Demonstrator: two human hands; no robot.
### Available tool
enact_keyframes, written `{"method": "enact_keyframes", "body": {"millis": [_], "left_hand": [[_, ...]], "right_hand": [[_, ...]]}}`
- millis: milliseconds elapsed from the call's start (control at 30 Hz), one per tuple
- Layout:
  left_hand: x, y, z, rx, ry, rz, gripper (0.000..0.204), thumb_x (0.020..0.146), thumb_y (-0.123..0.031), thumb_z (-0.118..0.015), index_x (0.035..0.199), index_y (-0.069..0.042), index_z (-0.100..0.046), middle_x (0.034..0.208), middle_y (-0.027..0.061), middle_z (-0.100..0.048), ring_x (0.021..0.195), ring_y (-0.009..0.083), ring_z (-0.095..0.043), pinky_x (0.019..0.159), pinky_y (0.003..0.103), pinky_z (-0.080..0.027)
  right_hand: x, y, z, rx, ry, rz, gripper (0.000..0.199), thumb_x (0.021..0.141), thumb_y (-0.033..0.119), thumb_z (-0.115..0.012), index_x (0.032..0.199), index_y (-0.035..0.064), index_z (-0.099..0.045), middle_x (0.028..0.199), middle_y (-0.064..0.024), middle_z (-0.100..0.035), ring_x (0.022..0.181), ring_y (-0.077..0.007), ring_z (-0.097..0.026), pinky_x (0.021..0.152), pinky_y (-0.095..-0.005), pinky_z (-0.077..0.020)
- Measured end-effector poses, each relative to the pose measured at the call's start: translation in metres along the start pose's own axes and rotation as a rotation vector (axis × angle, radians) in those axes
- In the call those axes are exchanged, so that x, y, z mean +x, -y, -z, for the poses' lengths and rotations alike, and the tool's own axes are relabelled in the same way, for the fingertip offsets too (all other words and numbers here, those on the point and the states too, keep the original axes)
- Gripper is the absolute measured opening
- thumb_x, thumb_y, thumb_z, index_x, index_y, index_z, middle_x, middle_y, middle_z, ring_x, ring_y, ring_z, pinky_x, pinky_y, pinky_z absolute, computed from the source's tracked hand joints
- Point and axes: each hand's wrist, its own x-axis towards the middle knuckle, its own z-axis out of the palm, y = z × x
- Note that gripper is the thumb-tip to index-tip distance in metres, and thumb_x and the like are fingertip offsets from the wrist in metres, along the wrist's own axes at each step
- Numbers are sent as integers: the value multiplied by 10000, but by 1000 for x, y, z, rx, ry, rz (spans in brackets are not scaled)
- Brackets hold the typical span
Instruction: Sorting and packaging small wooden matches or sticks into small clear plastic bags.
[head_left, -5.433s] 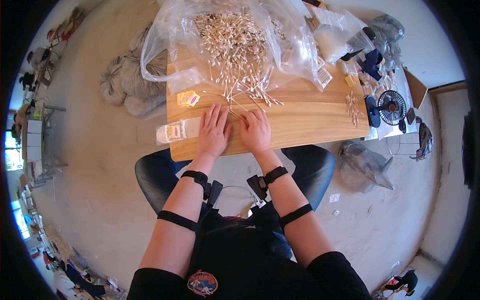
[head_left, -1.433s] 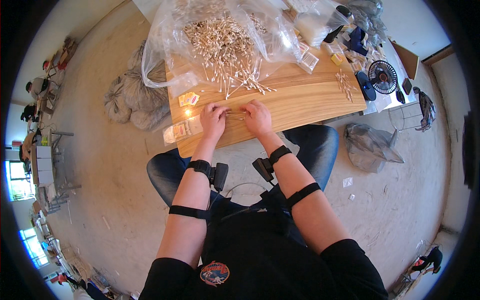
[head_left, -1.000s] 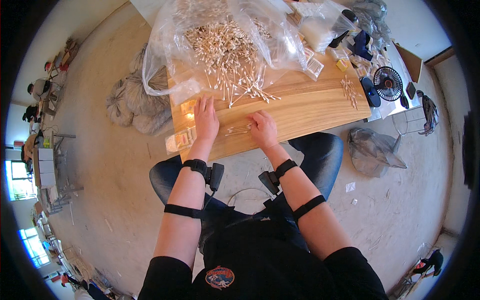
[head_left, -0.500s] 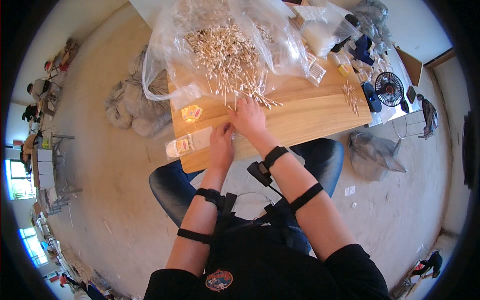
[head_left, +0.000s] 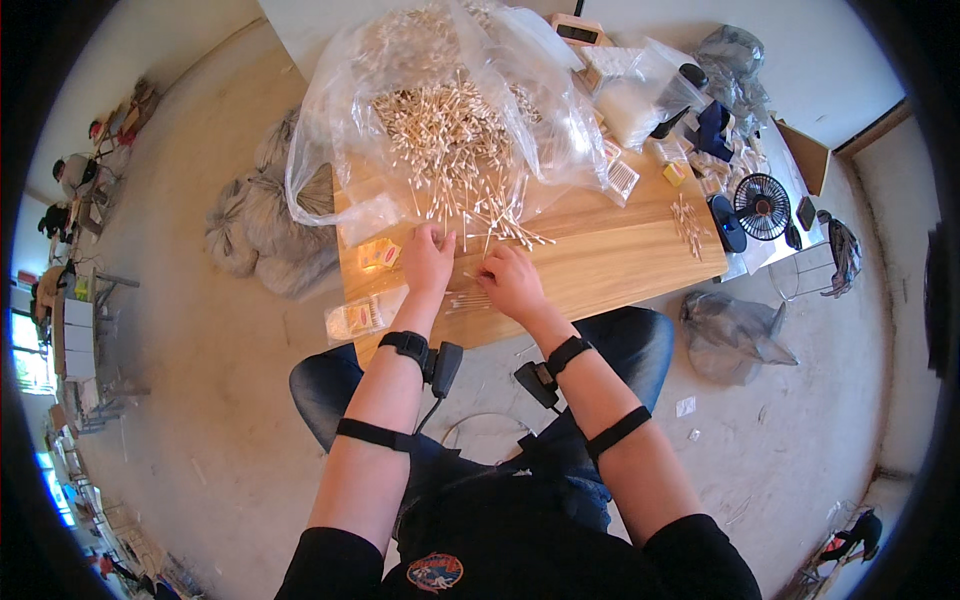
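Observation:
A big heap of cotton swabs (head_left: 448,132) spills from a clear plastic bag (head_left: 318,200) onto the wooden table (head_left: 610,250). My left hand (head_left: 428,262) is at the loose near edge of the heap, its fingers curled together; what they pinch is too small to make out. Closer to me, my right hand (head_left: 512,284) has its fingertips closed on a cotton swab, whose end shows beside them. A few swabs lie side by side (head_left: 466,301) on the table just below my hands. A packet with a yellow label (head_left: 354,320) lies left of my left wrist.
Yellow cards (head_left: 378,254) lie left of my left hand. A small swab pile (head_left: 688,226) is at the table's right, near a black fan (head_left: 762,206). Grey bags stand on the floor at left (head_left: 285,225) and right (head_left: 730,338).
My left hand has moved forward from the near edge to the heap. The right hand has drawn back toward me from the heap, and the row of swabs now shows.

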Motion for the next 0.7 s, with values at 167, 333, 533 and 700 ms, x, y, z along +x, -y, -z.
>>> {"method": "enact_keyframes", "body": {"millis": [167,333,533,700], "left_hand": [[8,8,-14,113,-40,86,178,796,-185,-729,861,-63,-617,800,106,-674,747,309,-653,663,428,-511],[3,1,-15,48,59,95,150,790,-172,-720,818,-61,-622,815,115,-665,770,307,-645,683,427,-505],[-4,-23,-14,47,90,31,154,784,-165,-739,835,-62,-636,801,114,-649,780,306,-636,691,420,-500],[-6,-2,-8,-49,133,67,121,788,-137,-737,830,-81,-639,830,115,-642,752,311,-641,671,422,-508]], "right_hand": [[9,3,-3,167,-92,-336,232,804,217,-692,943,55,-601,986,-133,-617,928,-356,-609,828,-453,-499],[25,15,-8,-144,-64,-339,261,825,200,-650,1003,32,-559,1003,-188,-611,996,-370,-615,844,-450,-511],[6,-3,-6,-59,-161,-226,173,835,151,-603,958,34,-570,939,-183,-621,905,-371,-630,785,-469,-514],[-5,-4,0,12,-129,-225,94,831,121,-594,883,45,-608,904,-161,-623,862,-364,-625,764,-466,-511]]}}
